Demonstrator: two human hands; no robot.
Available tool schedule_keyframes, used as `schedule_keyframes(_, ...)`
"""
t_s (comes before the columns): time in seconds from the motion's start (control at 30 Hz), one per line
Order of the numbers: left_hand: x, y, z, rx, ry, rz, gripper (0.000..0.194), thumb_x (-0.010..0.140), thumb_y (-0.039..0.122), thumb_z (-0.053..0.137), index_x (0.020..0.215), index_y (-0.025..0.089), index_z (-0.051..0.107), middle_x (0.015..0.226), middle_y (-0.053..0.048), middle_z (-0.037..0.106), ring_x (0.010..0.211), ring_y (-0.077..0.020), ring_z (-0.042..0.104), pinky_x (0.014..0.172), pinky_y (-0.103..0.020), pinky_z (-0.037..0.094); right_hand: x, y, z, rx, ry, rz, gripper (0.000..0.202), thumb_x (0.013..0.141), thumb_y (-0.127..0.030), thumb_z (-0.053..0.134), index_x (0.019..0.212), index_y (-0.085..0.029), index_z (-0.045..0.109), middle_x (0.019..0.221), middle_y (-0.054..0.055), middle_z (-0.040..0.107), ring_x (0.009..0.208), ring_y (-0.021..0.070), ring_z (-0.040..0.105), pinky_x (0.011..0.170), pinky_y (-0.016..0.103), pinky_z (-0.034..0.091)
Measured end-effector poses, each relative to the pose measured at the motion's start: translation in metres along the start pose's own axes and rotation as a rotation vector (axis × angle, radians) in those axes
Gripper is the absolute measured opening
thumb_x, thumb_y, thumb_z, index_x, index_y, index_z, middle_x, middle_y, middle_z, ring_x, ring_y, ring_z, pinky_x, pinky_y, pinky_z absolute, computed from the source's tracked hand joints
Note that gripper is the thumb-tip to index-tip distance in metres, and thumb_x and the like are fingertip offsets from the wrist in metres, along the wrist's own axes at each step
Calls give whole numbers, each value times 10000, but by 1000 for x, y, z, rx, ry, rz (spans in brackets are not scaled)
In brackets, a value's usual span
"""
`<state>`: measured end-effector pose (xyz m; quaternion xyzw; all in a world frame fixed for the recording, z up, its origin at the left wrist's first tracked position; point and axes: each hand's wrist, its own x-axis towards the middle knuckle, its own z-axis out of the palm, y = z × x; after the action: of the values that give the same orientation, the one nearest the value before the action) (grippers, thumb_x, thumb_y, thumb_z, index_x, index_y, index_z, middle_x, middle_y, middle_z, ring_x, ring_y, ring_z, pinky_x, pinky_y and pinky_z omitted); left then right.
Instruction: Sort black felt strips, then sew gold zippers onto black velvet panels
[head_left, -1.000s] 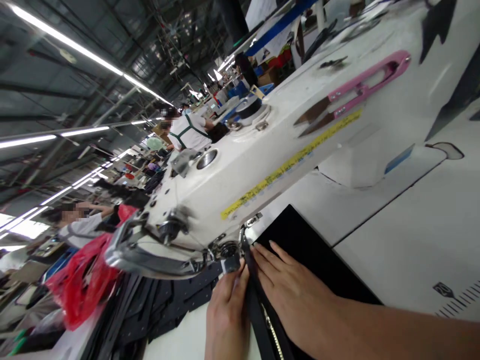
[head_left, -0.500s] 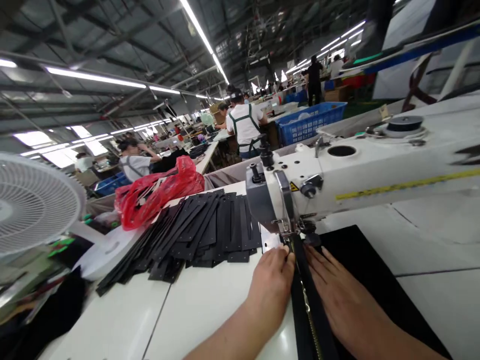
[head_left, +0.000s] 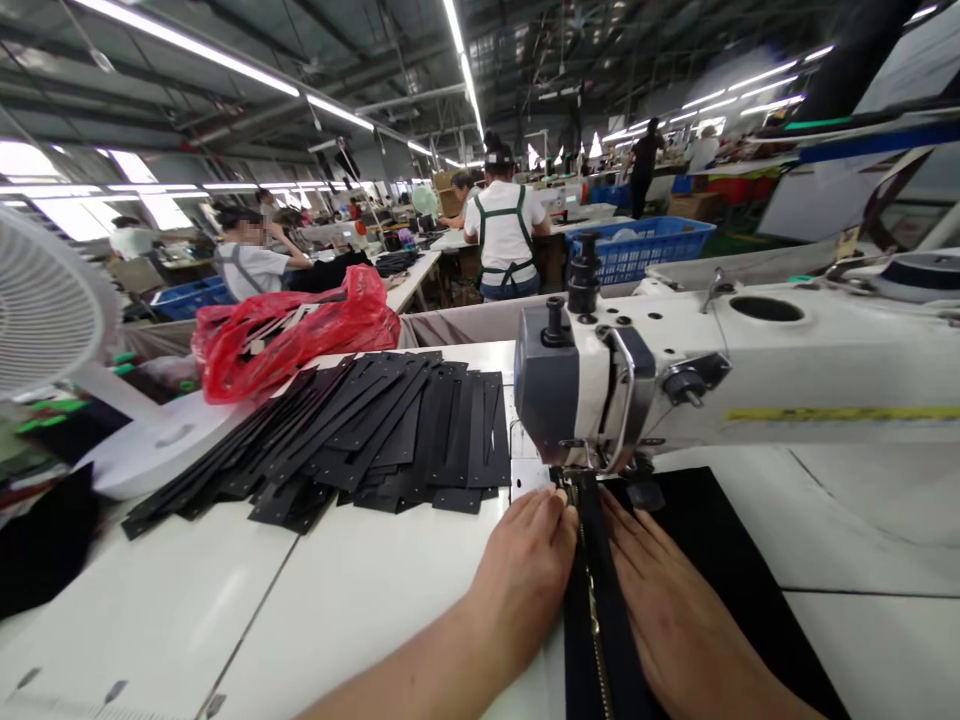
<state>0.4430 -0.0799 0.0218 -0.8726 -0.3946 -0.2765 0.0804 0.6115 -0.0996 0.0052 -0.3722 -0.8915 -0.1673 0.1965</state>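
Note:
A black zipper (head_left: 595, 625) with gold teeth runs lengthwise under the needle area of a white sewing machine (head_left: 847, 365). My left hand (head_left: 525, 560) has its fingers bent and pressed together on the zipper's left edge, close to the presser foot; the fingertips are partly hidden. Flat on the other side lies my right hand (head_left: 667, 600), fingers stretched toward the machine head, resting on the black fabric (head_left: 731, 555) beside the zipper. Part of that fabric passes beneath my right hand and forearm.
Several black slotted strips (head_left: 390, 430) are fanned out left of the machine. Behind them lies a red plastic bag (head_left: 300, 335), with a white fan (head_left: 52, 300) at far left. Beyond the table are a blue crate (head_left: 652, 250) and a person in a white shirt (head_left: 504, 240).
The camera view has turned and levelled, so the scene sits differently in the picture. Both hands keep nearly the same place beside the presser foot.

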Motion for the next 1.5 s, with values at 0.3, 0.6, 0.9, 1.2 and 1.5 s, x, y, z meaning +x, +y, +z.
schedule_keyframes(0.3, 0, -3, -1, -42, -7, 0, 223, 921, 118, 361, 1003, 105, 568, 960, -124, 619, 965, -208, 591, 837, -378, 549, 2, -1, -3, 12, -2, 14, 608, 797, -56, 332, 1393, 15, 236, 1216, 236, 555, 1131, 267, 539, 909, 460, 494)
schedule_keyframes(0.6, -1, -4, -1, -35, -30, 16, 200, 910, 108, 387, 992, 92, 568, 954, -122, 616, 950, -208, 588, 852, -373, 539, -2, -4, 1, 13, -17, 26, 601, 791, -48, 345, 1385, 7, 269, 1241, 230, 539, 1176, 264, 498, 941, 473, 464)
schedule_keyframes(0.9, 0, -3, -4, -15, -64, 15, 230, 924, 111, 339, 986, 99, 561, 924, -118, 613, 950, -210, 585, 806, -369, 540, -5, -3, 2, 78, -94, 64, 538, 820, -91, 364, 1354, -26, 363, 1285, 194, 514, 1243, 257, 424, 1016, 486, 385)
schedule_keyframes(1.2, 1, -6, -3, -37, -149, -30, 199, 916, 144, 391, 945, 103, 583, 892, -101, 584, 855, -198, 571, 749, -329, 533, 0, -3, 1, 43, -61, 58, 480, 824, -93, 372, 1293, -30, 449, 1270, 200, 526, 1216, 257, 455, 1002, 475, 401)
schedule_keyframes(1.5, 4, -13, 1, -65, -222, -137, 234, 919, 177, 398, 1006, 132, 611, 960, -99, 598, 862, -207, 584, 750, -334, 525, 10, 10, 5, 150, -91, 112, 419, 848, -73, 369, 1245, -42, 499, 1223, 195, 560, 1205, 253, 466, 1009, 489, 394)
